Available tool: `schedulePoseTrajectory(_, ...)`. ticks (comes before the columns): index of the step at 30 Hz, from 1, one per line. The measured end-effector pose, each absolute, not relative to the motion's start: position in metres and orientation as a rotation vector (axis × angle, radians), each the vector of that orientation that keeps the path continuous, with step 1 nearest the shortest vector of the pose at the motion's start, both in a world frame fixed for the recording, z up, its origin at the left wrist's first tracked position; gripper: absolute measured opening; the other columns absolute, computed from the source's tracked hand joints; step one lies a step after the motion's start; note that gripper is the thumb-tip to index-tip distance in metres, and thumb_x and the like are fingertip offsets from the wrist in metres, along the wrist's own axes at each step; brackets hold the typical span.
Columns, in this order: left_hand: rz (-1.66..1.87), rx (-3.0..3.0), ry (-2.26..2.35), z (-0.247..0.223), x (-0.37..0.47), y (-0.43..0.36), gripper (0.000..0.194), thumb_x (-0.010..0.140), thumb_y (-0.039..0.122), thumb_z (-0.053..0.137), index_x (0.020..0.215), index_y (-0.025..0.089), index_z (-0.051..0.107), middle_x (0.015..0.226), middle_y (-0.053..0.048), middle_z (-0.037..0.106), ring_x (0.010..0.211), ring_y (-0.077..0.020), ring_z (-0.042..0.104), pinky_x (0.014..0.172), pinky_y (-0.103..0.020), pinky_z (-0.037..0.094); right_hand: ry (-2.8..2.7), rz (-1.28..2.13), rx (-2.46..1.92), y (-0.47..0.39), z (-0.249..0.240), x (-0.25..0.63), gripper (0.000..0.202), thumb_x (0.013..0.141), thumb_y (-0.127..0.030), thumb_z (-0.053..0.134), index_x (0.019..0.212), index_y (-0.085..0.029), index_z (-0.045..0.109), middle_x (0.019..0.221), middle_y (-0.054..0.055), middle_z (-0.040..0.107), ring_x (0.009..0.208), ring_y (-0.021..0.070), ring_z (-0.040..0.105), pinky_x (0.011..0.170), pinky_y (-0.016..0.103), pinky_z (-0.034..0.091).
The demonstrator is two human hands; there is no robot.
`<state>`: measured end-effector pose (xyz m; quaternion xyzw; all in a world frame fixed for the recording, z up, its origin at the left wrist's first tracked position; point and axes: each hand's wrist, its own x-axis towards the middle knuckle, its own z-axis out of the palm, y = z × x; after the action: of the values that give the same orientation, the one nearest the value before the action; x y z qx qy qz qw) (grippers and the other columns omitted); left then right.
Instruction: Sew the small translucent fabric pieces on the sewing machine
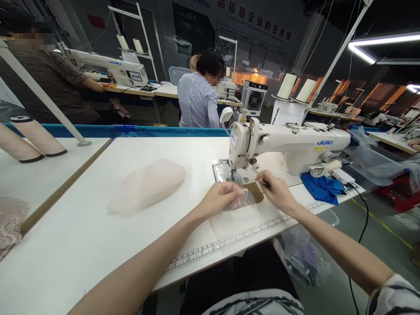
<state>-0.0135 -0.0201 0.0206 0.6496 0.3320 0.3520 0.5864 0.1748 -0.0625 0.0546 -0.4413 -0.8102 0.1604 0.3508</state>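
In front of the white sewing machine (288,144), my left hand (226,194) pinches the edge of a thin, see-through pale piece (246,199); whether it is fabric or film I cannot tell. My right hand (275,190) is closed just right of the needle area, its fingertips pressed together. Something small and dark shows inside its curled fingers, too hidden to name. Between the hands lies a brown opening or flat patch (256,192) at the bed. The presser foot (233,174) is just beyond my left fingertips. A pale sheer fabric piece (151,183) lies on the table to the left.
A printed ruler (213,247) runs along the front table edge. Blue cloth (323,188) and a coil of cord (320,170) lie by the machine's right end. Pale lace (13,223) and thread cones (41,135) are at left. Two co-workers sit beyond the table.
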Motion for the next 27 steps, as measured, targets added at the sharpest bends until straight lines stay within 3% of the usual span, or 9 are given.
schedulePoseTrajectory(4,0.851,1.485,0.812,0.022,-0.018,-0.016,0.032,0.075,0.047,0.067,0.073,0.016,0.064,0.058,0.002,0.059,0.055,-0.0100,0.053,0.055,-0.022,0.043,-2.269,0.556,-1.005,-0.076,0.060,0.179,0.033,0.075,-0.009,0.046,0.104,-0.021,0.054,0.069,-0.002,0.052,0.060,0.0124,0.047,0.057,0.023,0.036)
schedulePoseTrajectory(7,0.836,1.467,0.812,0.024,-0.016,-0.018,0.031,0.074,0.047,0.068,0.075,0.016,0.065,0.058,0.002,0.059,0.054,-0.0093,0.052,0.054,-0.022,0.043,-1.938,0.574,-1.306,-0.065,0.059,0.195,0.024,0.086,-0.028,0.050,0.105,-0.018,0.060,0.057,-0.006,0.036,0.054,0.0110,0.035,0.054,0.024,0.030)
schedulePoseTrajectory(12,0.801,1.455,0.784,0.029,-0.012,-0.024,0.030,0.074,0.046,0.069,0.079,0.017,0.065,0.056,0.002,0.058,0.052,-0.0090,0.051,0.051,-0.021,0.041,-1.789,1.026,-1.275,-0.044,0.050,0.199,0.034,0.068,-0.043,0.074,0.089,-0.017,0.069,0.059,-0.006,0.038,0.058,0.0096,0.036,0.055,0.024,0.029)
schedulePoseTrajectory(15,0.806,1.457,0.769,0.032,-0.012,-0.025,0.031,0.073,0.046,0.069,0.080,0.016,0.065,0.056,0.002,0.057,0.054,-0.0094,0.051,0.054,-0.022,0.042,-1.729,1.093,-1.228,-0.043,0.044,0.187,0.035,0.070,-0.049,0.070,0.079,-0.015,0.068,0.059,-0.004,0.043,0.058,0.0097,0.038,0.054,0.024,0.030)
schedulePoseTrajectory(20,0.808,1.457,0.755,0.031,-0.014,-0.024,0.029,0.073,0.044,0.070,0.081,0.016,0.064,0.059,0.002,0.058,0.055,-0.0092,0.051,0.057,-0.023,0.043,-1.630,1.187,-1.173,-0.044,0.044,0.179,0.033,0.070,-0.047,0.072,0.078,-0.016,0.065,0.057,-0.006,0.043,0.054,0.0081,0.037,0.049,0.023,0.026)
schedulePoseTrajectory(27,0.820,1.478,0.753,0.033,-0.014,-0.024,0.030,0.074,0.043,0.070,0.072,0.015,0.059,0.059,0.002,0.059,0.054,-0.0091,0.051,0.057,-0.024,0.042,-1.457,1.359,-1.073,-0.045,0.047,0.176,0.032,0.073,-0.047,0.068,0.075,-0.019,0.054,0.050,-0.011,0.026,0.043,0.0052,0.018,0.041,0.021,0.015)
